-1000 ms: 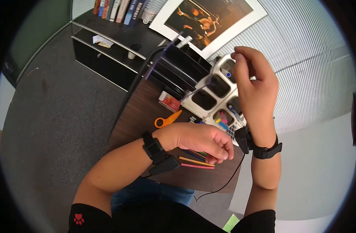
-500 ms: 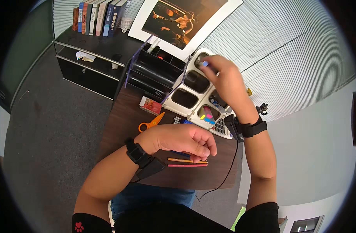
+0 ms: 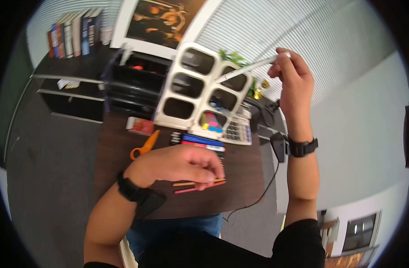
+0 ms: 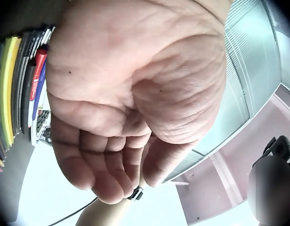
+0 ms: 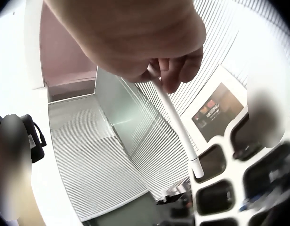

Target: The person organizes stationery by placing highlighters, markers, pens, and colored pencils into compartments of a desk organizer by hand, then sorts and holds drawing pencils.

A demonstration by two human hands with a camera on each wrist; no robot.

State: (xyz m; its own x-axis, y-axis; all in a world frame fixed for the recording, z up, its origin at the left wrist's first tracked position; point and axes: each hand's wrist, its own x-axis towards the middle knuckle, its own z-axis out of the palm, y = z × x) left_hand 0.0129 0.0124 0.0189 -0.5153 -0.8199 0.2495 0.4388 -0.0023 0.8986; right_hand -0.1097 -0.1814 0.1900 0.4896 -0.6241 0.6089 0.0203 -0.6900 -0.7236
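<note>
My right hand [image 3: 296, 82] pinches one end of a slim white pen [image 3: 253, 68], held out over the white organizer [image 3: 207, 94]. In the right wrist view the pen's far end, with a thin seam near the tip, overlaps one of the organizer's openings. My left hand [image 3: 180, 167] hovers over the near part of the desk, fingers loosely curled, nothing in its palm. Under and beside it lie an orange pencil [image 3: 183, 184] and a red pencil [image 3: 185, 190]. Several more pencils and pens show beside the left hand in the left wrist view, with a red marker [image 4: 37, 70].
Orange scissors [image 3: 146, 145] and a small red-and-white box [image 3: 140, 126] lie on the brown desk [image 3: 117, 178]. Highlighters [image 3: 211, 123] stand in a near compartment, a calculator [image 3: 238, 130] beside it. A black desk holder [image 3: 135, 89] stands left; a cable [image 3: 258, 201] hangs at the right edge.
My right hand has lifted from the organizer's far compartment up and to the right, with the white pen now in its fingers. The head view has shifted. My left hand keeps its loose curl.
</note>
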